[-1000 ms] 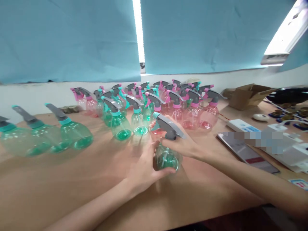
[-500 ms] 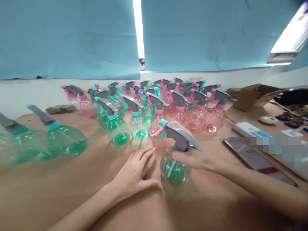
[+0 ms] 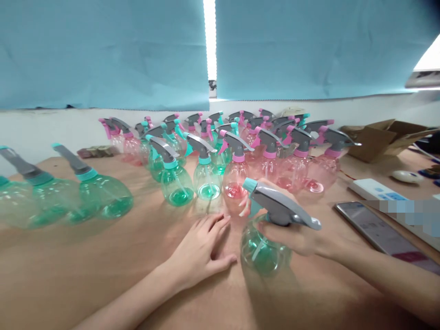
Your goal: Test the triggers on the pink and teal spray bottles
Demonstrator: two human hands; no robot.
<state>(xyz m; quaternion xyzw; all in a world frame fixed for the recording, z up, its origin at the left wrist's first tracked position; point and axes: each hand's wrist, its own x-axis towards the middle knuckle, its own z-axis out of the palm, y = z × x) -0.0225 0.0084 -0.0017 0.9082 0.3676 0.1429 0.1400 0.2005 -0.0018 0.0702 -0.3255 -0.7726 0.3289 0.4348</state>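
At brown counter (image 3: 103, 252), holding green spray bottle (image 3: 263, 259) below trigger head (image 3: 283, 206) in right hand (image 3: 299, 238), probably where slimmest; resting left hand (image 3: 197, 247) nearby with empty fingers (image 3: 219, 226) loosely extended.

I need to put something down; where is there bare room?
The widest free patch of table lies left of the left hand, nearer than the leftmost green bottles; a narrower one separates those from the bottle cluster. Crowded: the back, where that cluster stands, and the right, around the phone and white strip.
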